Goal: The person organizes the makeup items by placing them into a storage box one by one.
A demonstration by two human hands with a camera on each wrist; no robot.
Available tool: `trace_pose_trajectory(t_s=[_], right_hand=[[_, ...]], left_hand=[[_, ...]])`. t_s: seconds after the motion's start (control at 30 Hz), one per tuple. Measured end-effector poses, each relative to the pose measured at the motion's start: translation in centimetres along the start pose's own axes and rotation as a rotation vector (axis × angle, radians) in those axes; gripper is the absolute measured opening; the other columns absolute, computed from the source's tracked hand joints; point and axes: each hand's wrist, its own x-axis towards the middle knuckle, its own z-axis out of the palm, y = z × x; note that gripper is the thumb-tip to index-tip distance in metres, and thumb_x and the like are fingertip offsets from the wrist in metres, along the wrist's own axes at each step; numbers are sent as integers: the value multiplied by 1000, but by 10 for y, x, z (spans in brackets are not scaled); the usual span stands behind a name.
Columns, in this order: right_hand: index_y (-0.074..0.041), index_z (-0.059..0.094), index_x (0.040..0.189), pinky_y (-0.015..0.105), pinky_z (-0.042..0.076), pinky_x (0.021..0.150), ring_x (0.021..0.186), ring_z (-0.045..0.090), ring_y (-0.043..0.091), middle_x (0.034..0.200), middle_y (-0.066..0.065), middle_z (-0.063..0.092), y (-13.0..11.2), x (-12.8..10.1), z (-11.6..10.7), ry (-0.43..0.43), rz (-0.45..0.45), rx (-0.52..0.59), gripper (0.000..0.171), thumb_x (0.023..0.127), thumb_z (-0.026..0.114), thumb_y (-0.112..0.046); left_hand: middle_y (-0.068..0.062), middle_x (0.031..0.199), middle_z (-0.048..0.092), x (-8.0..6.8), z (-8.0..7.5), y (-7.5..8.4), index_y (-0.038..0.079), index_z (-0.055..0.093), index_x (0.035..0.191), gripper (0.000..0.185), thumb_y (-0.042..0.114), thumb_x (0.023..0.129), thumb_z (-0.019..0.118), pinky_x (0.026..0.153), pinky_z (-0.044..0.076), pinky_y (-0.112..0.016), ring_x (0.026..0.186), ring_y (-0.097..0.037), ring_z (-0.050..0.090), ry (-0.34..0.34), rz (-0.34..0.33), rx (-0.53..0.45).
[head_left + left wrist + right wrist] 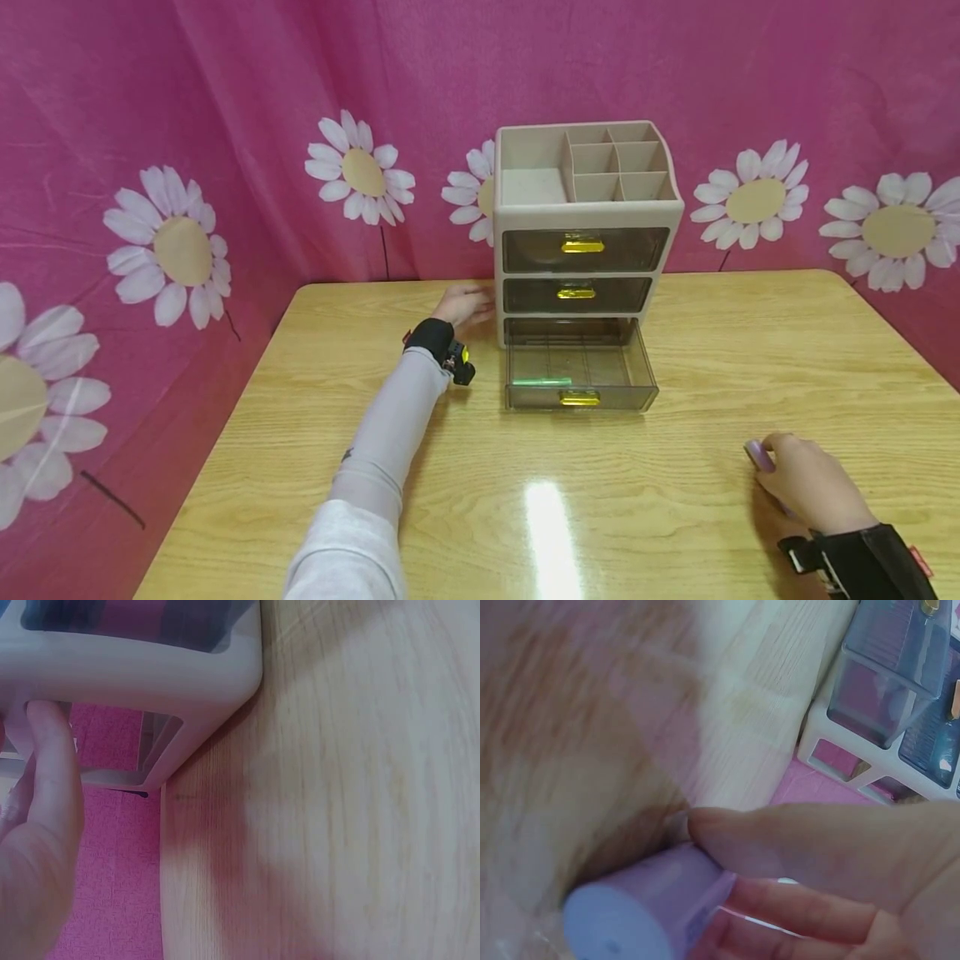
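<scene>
A beige desktop drawer organizer (pixel 588 215) stands at the back of the table, with its bottom drawer (pixel 583 367) pulled out. Inside that smoky drawer lies a slim green stick-like item (pixel 542 382). At the organizer's left side, my left hand (pixel 467 305) grips its frame; the left wrist view shows a finger or thumb (pixel 56 754) against a strut by the side opening, with the other fingers partly hidden. Well to the right and nearer me, my right hand (pixel 813 483) holds a purple tube (pixel 664 889) with a round flat end, low over the table.
Two smoky upper drawers (pixel 585 251) with yellow handles are closed. Divided compartments (pixel 618 162) form the organizer's top. Behind the wooden table (pixel 450 500) hangs a pink curtain (pixel 420 67) with large white flowers.
</scene>
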Motion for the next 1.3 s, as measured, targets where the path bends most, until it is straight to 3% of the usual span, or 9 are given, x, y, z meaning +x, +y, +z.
trace_pose_trajectory(t_s=[0.13,0.17,0.37,0.4,0.47,0.67,0.8,0.97,1.3], right_hand=[[18,54,95,30,31,50,57,41,19,64,5,46,-1,0,1,19,-17,2,26,87,54,-7],[18,54,95,29,30,50,56,41,18,64,4,45,-1,0,1,15,-17,4,26,88,53,-8],[18,54,98,25,26,47,52,36,15,60,1,40,-9,3,-9,3,-62,24,29,91,51,-10],[19,53,98,25,27,47,52,36,15,60,2,42,-12,5,-13,13,-79,27,28,90,53,-8],[19,53,101,25,28,46,52,37,15,61,3,44,-20,9,-23,51,-117,29,29,88,56,-6],[17,52,106,26,35,45,55,43,16,66,7,52,-52,27,-57,145,-263,23,32,79,62,2],[14,56,100,28,40,48,55,45,17,65,8,53,-79,44,-74,175,-361,-26,27,76,65,5],[11,59,98,29,42,47,53,46,16,64,8,54,-114,65,-86,183,-458,-68,25,75,65,7],[5,62,96,26,43,50,56,47,15,76,11,60,-178,101,-89,122,-604,-114,18,78,65,5]], left_hand=[[-20,125,52,-17,4,9,-6,46,129,37,0,93,49,94,46,-33,113,-28,53,-2,1,-36],[-20,123,54,0,-1,-2,-5,47,128,37,1,92,51,93,47,-33,112,-27,54,-16,10,-57],[-11,108,64,206,-62,-122,10,62,115,42,14,76,75,79,54,-36,95,-24,63,-132,54,-167],[-10,107,64,217,-65,-127,11,63,114,42,15,75,76,79,54,-37,95,-24,63,-129,48,-171],[-11,108,64,207,-62,-121,10,62,115,41,14,76,75,80,54,-37,96,-25,62,-113,43,-169],[-18,116,58,71,-18,-41,-3,52,125,35,1,90,54,86,51,-33,104,-27,59,-4,29,-82],[-19,118,57,22,-5,-12,-4,50,127,35,1,92,51,86,51,-30,105,-25,58,-1,15,-37],[-19,118,57,9,-3,-5,-5,50,127,36,1,91,52,86,51,-29,104,-24,58,-4,2,-25],[-20,119,56,40,-9,-24,-4,50,126,36,-1,90,52,91,48,-35,108,-28,56,-4,14,-84]])
